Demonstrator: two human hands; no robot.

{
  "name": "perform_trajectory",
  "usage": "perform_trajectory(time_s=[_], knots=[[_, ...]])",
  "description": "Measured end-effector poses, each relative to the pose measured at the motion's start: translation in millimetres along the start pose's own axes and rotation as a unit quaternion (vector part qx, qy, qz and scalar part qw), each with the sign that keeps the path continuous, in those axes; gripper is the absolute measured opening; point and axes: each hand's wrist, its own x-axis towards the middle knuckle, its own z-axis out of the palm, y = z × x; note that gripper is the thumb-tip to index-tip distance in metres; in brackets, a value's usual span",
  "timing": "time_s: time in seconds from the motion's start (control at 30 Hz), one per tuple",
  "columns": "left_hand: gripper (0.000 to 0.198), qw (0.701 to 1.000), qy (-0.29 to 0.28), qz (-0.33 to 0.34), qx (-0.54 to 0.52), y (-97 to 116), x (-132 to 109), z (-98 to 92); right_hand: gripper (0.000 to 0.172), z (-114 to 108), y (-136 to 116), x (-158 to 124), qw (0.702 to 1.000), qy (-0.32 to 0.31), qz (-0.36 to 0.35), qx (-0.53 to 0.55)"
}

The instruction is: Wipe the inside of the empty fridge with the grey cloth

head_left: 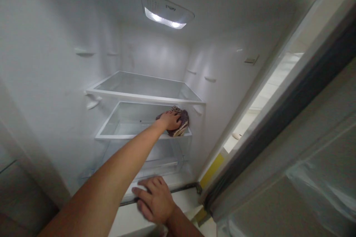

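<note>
My left hand point(170, 120) reaches deep into a fridge and presses a brown patterned cloth point(183, 118). The cloth is bunched under its fingers at the right end of the middle glass shelf point(129, 119). Lower down, my right hand point(156, 199) rests on the white front edge of the fridge floor point(183, 202). Its fingers are slightly bent and apart, with nothing seen in them. Part of the cloth is hidden behind my left hand.
Above the cloth is an upper glass shelf point(144, 97) with a white frame. A lit lamp point(167, 11) is set in the ceiling. Small shelf supports point(210, 79) stick out from the walls. The door point(319, 177) stands open on the right, with a dark seal point(278, 118).
</note>
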Motion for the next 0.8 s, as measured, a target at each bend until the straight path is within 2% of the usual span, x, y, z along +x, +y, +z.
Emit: perform_trajectory(time_s=[0.1, 0.2, 0.33, 0.43, 0.5, 0.6, 0.7, 0.8], knots=[[0.057, 0.999, -0.012, 0.045, 0.007, -1.8, -50.9, -8.9, 0.048, -5.2, -4.4, 1.8, 1.000, 0.002, 0.005, -0.008], [0.066, 0.999, -0.011, 0.023, 0.031, -15.3, -104.5, -18.7, 0.048, -6.6, -7.6, 1.5, 1.000, -0.003, 0.007, -0.018], [0.077, 0.991, -0.016, -0.092, 0.092, -50.1, -167.4, -36.5, 0.050, -8.4, -10.9, 0.6, 1.000, -0.008, 0.011, -0.029], [0.083, 0.970, -0.018, -0.195, 0.143, -68.2, -198.4, -51.7, 0.051, -10.3, -12.6, 0.8, 0.999, -0.008, 0.012, -0.029], [0.082, 0.958, -0.021, -0.236, 0.163, -67.6, -205.2, -58.9, 0.050, -11.4, -13.6, 1.5, 0.999, -0.008, 0.012, -0.031], [0.075, 0.954, -0.036, -0.248, 0.168, -44.7, -193.3, -59.2, 0.051, -12.6, -15.0, 2.9, 0.999, -0.007, 0.013, -0.033], [0.075, 0.963, -0.035, -0.211, 0.164, -4.9, -169.7, -47.1, 0.052, -13.3, -16.1, 3.8, 1.000, -0.007, 0.014, -0.027], [0.097, 0.975, -0.017, -0.145, 0.166, 27.7, -155.4, -33.3, 0.053, -13.4, -16.3, 3.3, 1.000, -0.008, 0.014, -0.022]])
